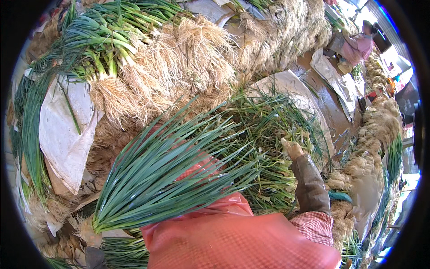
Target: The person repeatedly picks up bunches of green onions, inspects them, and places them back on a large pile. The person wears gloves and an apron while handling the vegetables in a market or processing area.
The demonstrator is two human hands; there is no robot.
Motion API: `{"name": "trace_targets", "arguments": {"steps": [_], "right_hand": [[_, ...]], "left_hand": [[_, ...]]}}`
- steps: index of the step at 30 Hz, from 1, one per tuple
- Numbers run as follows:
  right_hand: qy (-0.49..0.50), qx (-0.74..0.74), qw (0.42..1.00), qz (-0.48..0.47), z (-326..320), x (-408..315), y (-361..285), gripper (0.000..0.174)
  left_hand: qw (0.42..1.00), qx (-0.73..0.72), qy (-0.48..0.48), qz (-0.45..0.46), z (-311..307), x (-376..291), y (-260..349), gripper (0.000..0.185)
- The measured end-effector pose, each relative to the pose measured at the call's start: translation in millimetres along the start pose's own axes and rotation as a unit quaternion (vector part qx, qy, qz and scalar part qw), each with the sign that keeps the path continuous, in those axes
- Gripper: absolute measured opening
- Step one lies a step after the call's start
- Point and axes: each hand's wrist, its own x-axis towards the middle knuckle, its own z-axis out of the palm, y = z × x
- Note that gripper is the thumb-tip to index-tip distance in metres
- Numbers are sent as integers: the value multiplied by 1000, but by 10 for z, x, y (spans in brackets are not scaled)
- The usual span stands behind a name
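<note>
A fanned bunch of green onions stretches across my lap, its dark leaves pointing up and right. My left hand grips it at the pale lower end, beside a tuft of roots, at the lower left. On the right, my right hand reaches over a heap of loose leaf trimmings. Pale, withered leaves lie right beside its fingers, and whether they are held cannot be made out. A brown sleeve cover wraps that forearm. Red plastic sheeting covers my lap.
Rooted green onions are stacked ahead, their pale roots facing me. A white sheet hangs at left. Another pale sheet lies behind the trimmings, near wet floor. A person in pink sits at upper right, beyond more stacks.
</note>
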Motion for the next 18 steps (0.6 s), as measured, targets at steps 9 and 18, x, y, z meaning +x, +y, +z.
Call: {"name": "trace_targets", "arguments": {"steps": [9,18], "right_hand": [[-238,244,936,-87,680,-881,-878,26],[152,-55,947,-278,1123,-641,-853,30]], "left_hand": [[1000,-8,1,-10,-148,62,176,44],[997,-8,39,67,33,74,158,40]]}}
